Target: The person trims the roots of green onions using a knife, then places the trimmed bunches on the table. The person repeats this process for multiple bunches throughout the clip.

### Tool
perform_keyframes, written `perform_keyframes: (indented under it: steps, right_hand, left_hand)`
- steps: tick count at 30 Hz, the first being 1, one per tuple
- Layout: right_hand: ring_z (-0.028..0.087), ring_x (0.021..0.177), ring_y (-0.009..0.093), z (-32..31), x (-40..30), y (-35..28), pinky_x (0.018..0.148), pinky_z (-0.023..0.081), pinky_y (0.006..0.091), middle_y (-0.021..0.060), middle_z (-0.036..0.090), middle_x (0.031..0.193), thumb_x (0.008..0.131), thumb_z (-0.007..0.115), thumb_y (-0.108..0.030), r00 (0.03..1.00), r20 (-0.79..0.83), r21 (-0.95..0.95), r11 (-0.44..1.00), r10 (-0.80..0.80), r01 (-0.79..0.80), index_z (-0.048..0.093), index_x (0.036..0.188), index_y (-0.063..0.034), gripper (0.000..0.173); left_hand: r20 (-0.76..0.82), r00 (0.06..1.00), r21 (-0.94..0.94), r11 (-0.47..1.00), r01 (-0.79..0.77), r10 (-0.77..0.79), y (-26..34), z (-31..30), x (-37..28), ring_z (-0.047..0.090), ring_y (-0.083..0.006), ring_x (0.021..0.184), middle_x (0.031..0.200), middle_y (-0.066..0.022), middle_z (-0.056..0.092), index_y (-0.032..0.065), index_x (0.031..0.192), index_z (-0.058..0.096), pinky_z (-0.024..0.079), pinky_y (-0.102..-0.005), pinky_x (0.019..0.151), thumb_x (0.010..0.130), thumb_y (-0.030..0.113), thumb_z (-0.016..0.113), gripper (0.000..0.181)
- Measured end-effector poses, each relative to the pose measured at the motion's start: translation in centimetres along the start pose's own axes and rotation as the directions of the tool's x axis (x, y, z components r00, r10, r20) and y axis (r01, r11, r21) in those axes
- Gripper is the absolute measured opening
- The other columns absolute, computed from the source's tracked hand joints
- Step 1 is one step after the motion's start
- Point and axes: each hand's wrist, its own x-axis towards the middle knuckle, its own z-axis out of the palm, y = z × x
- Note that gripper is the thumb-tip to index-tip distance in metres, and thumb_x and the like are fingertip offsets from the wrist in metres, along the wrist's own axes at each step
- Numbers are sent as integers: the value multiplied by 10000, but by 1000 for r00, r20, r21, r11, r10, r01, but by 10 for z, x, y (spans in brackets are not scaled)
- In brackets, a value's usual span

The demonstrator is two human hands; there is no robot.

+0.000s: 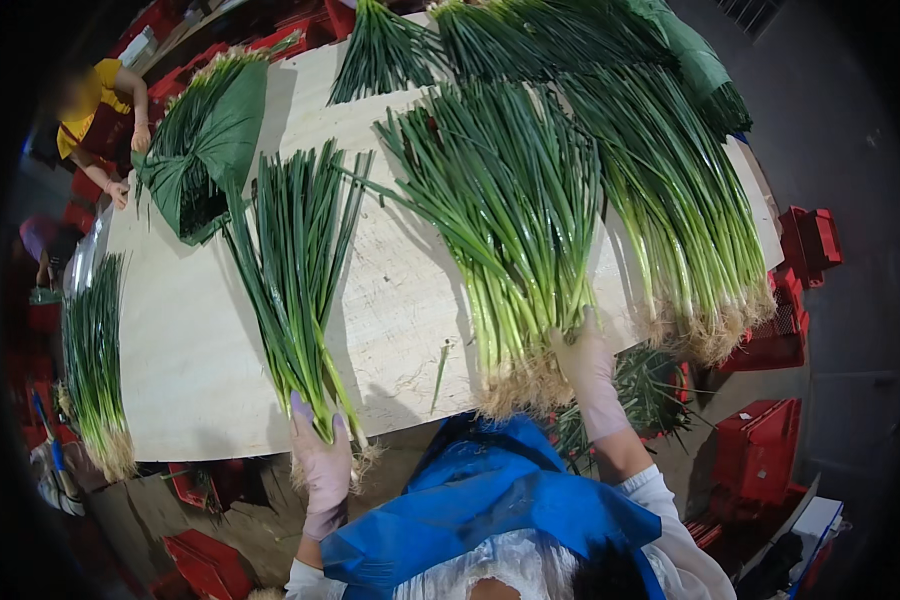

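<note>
My gloved left hand [321,457] grips the pale lower ends of a small bunch of green allium stalks [292,262], whose roots hang past the table's near edge. Long dark leaves of that bunch fan away from me across the pale board tabletop [397,330]. At the right edge of a larger pile of rooted stalks [517,247], my gloved right hand [589,371] touches the stalks just above their roots. This hand is blurred, and whether its fingers close around any stalks cannot be made out. A single cut leaf [440,375] lies between the two bunches.
Another stalk pile [690,247] lies at the right, and a narrow one [94,367] at the far left. Green cloth [229,135] partly covers a back-left bundle. A co-worker [101,124] stands beyond it. Red crates [757,442] and leaf trimmings [649,390] are below table level.
</note>
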Motion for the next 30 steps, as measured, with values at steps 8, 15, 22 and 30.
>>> perform_keyframes:
  steps: [8, 15, 22, 30]
  right_hand:
    - [657, 908, 297, 37, 21, 32, 799, 512, 377, 232, 658, 998, 790, 647, -125, 982, 180, 561, 813, 63, -155, 338, 1404, 28, 704]
    - [594, 1094, 327, 1, 10, 12, 921, 465, 362, 230, 614, 1164, 752, 662, -40, 912, 411, 485, 849, -10, -209, 443, 1347, -24, 634]
    - [606, 998, 206, -7, 10, 28, 841, 490, 289, 142, 625, 1124, 743, 621, 114, 796, 524, 827, 404, -302, -391, 468, 1284, 51, 565]
    - [625, 871, 164, -8, 1, 38, 720, 496, 254, 110, 660, 1007, 761, 626, 110, 639, 687, 726, 374, -347, -577, 532, 1230, -13, 494]
  left_hand:
    - [514, 851, -402, 907, 129, 106, 114, 96, 27, 613, -187, 1004, 1090, -140, 629, 29, 1368, 453, 497, -318, 895, 880, 53, 600, 509]
    - [776, 630, -410, 731, 546, -36, 177, 219, 20, 618, -214, 905, 1195, -199, 571, -13, 1409, 369, 521, -309, 757, 916, 88, 522, 525]
    - [852, 504, -284, 685, 671, -140, 186, 226, 43, 533, -121, 652, 788, -31, 576, 41, 1042, 590, 420, -258, 526, 875, 256, 680, 286]
    - [800, 594, -577, 374, 726, 80, 156, 168, 25, 596, -176, 929, 982, -72, 640, 26, 1180, 590, 480, -303, 819, 905, 197, 646, 329]
